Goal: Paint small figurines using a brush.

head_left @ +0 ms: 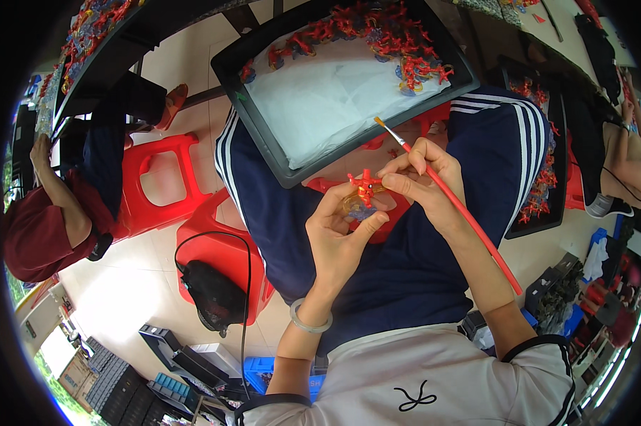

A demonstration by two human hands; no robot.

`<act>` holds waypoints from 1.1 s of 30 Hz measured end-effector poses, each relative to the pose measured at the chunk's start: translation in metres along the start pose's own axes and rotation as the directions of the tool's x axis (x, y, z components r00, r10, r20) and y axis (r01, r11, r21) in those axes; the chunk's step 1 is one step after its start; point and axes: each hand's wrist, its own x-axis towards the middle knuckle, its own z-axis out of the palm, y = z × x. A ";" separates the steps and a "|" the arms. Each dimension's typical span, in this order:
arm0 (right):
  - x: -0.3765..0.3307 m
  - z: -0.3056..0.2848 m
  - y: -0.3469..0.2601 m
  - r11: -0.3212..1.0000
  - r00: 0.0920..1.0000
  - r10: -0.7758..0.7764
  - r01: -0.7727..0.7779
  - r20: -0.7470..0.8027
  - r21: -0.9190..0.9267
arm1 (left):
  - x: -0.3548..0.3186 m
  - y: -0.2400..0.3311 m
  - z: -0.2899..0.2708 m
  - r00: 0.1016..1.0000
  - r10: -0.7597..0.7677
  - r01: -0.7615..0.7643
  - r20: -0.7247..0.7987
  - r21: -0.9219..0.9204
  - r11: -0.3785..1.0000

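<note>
Figure: small red toy figure (365, 186) over my lap, below black tray (264, 92).
Left hand (338, 231): grip clamped on figure, steadying it.
Right hand (427, 181): grip closed on red paintbrush (455, 206), fingertips bracing figure.

A small toy-painting workshop — black trays (264, 121) heaped with red figures (377, 32), plastic stools (157, 177), seated workers.

The small red figure (365, 187) is partly covered by the fingers (335, 202) of the left hand (338, 238), and its painted detail is too small to make out. The black tray (264, 135) is cut off at the top edge. The red pieces (377, 32) heaped in it blur together.
</note>
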 end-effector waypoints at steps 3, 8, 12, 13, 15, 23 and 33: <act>0.004 -0.002 0.009 1.000 1.000 0.010 -0.010 -0.004 0.007 | 0.005 0.001 0.001 0.998 0.060 -0.055 -0.033 0.143 0.988; 0.006 0.011 0.007 1.000 0.999 0.023 -0.024 -0.040 -0.012 | 0.006 0.012 -0.007 0.965 0.251 -0.187 -0.081 0.460 0.868; 0.011 -0.021 0.015 0.992 0.984 -0.090 0.074 -0.151 -0.104 | 0.048 0.048 -0.016 0.804 0.592 -0.416 -0.054 0.660 0.625; 0.010 -0.029 0.009 0.996 0.981 -0.078 0.067 -0.179 -0.067 | 0.057 0.070 -0.014 0.721 0.691 -0.471 -0.048 0.697 0.541; 0.010 -0.038 0.003 0.994 0.980 -0.093 0.080 -0.174 -0.078 | 0.091 0.124 -0.015 0.380 0.924 -0.607 0.045 0.766 0.213; 0.030 -0.040 -0.055 0.954 0.955 -0.262 0.235 -0.138 -0.186 | 0.212 0.267 -0.037 0.439 0.868 -0.303 0.233 0.947 -0.101; 0.116 -0.082 -0.115 0.932 0.850 -0.346 0.361 0.397 0.041 | 0.199 0.232 -0.022 0.068 0.940 -0.366 0.335 0.884 -0.289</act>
